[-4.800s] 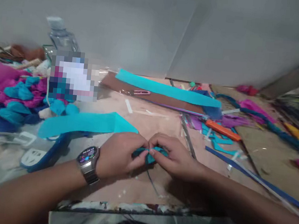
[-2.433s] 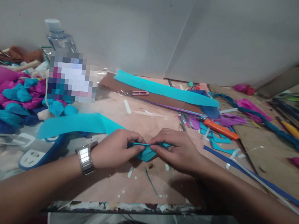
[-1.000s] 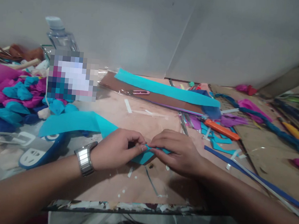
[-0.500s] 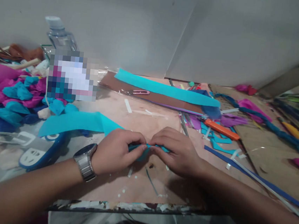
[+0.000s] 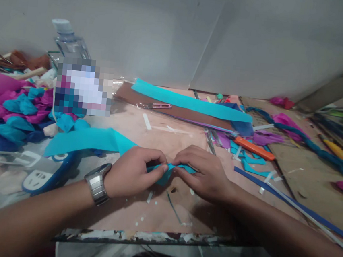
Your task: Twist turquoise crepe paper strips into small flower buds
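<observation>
A turquoise crepe paper strip (image 5: 88, 141) runs from the left across the table and passes under my left hand (image 5: 137, 170), which wears a watch (image 5: 98, 183) at the wrist. Thumb and forefinger of that hand pinch the strip near its right end. Close beside it, my right hand (image 5: 205, 174) pinches the same end, with a little paper showing beneath its fingers. Between the fingertips the paper is gathered narrow, and a flap hangs below. My palms hide part of the strip.
Behind lie thread snips (image 5: 161, 106) and another turquoise strip (image 5: 192, 101) on a brown pack. An orange-handled cutter (image 5: 256, 148) rests among scraps at right. Crumpled pink and blue paper (image 5: 25, 104) and a clear bottle (image 5: 70, 42) stand left. The table edge (image 5: 145, 239) is near me.
Earlier a dark thin strand hung by my fingers; it now lies on the table. My fingers have shifted along the paper, gathering it narrower, and the loose strip has slid slightly.
</observation>
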`<state>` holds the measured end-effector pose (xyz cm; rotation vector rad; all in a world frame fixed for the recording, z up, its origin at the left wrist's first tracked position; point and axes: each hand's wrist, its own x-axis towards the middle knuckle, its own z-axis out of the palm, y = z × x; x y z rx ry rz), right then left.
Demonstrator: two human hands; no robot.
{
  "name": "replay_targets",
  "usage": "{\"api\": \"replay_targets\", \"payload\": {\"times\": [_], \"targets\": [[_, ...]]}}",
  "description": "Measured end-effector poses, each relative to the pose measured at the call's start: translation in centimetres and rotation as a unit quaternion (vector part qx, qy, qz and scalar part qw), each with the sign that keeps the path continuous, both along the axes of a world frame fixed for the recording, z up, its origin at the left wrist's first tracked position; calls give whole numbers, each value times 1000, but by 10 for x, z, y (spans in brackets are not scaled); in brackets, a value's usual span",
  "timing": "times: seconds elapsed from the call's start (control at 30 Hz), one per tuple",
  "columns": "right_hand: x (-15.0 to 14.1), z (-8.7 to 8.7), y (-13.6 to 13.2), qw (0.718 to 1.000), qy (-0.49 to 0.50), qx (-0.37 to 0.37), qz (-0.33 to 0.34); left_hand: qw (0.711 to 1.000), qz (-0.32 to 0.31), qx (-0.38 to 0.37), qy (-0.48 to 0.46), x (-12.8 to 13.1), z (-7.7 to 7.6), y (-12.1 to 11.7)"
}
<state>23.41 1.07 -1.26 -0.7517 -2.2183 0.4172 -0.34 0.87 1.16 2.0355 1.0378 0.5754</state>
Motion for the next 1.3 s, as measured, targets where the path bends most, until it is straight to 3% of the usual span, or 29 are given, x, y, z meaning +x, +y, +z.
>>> {"api": "replay_targets", "payload": {"times": [0.23,0.37,0.43,0.63,1.1,1.2,1.3], "targets": [[1,1,0,1000,-6,21,22,997,10,-64,-33,1,-1,2],[1,3,-2,1000,-2,-1,-27,996,7,-76,-46,0,-1,3],[1,3,-2,999,0,-6,-35,997,11,-71,-39,0,-1,3],[0,2,1,999,-20,21,23,999,8,-49,-7,1,-2,2],[-1,1,-2,998,-55,5,-1,996,-3,65,67,3,-3,-4],[0,2,-1,998,-44,31,11,998,5,44,55,3,0,-3],[3,4,0,996,-35,73,33,999,7,-37,4,2,2,0]]}}
